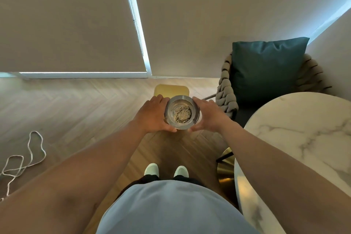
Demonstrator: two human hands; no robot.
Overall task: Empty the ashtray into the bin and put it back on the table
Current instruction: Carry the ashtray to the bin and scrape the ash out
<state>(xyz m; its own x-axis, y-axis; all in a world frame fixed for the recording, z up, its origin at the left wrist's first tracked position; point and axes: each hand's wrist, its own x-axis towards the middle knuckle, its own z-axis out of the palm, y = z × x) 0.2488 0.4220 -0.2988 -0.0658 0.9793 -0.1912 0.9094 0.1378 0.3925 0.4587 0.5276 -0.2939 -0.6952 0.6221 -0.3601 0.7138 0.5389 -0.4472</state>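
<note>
A round metal ashtray with a heap of speckled ash in its bowl is held level in front of me, above the floor. My left hand grips its left rim and my right hand grips its right rim. Just beyond the ashtray, partly hidden by it and my hands, stands a yellow bin on the wooden floor. The round white marble table is to my right, its top bare where I can see it.
A woven chair with a teal cushion stands behind the table by the wall. A white cord lies looped on the floor at the left. Drawn blinds cover the windows ahead. The table's gold base is beside my feet.
</note>
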